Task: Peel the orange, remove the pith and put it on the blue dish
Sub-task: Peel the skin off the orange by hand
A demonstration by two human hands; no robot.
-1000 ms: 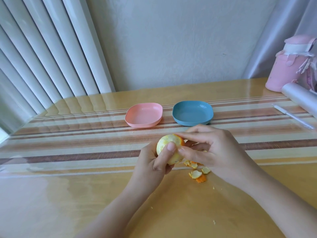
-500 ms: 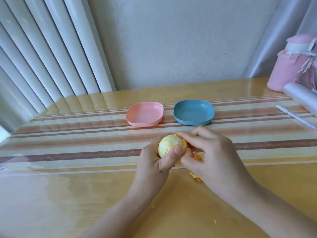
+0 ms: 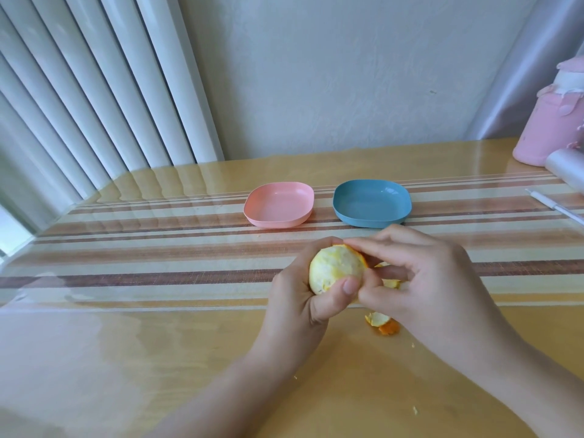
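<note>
over the striped table [image 3: 158, 279] the orange [image 3: 335, 270], gripped by the left hand [image 3: 294, 305], has been turned; its remaining peel [image 3: 360, 252] is pinched by the right hand [image 3: 426, 279]; peeling is judged nearly done.

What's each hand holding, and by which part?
Left hand cups the orange from below, thumb on its front. Right hand pinches the leftover peel at its upper right edge.

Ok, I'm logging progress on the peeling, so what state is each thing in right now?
orange: mostly peeled, covered in pith
peel strip: attached at the orange's right edge
left hand: grips the orange
right hand: pinches the peel strip
blue dish: empty
pink dish: empty
peel scraps: loose on the table
</note>
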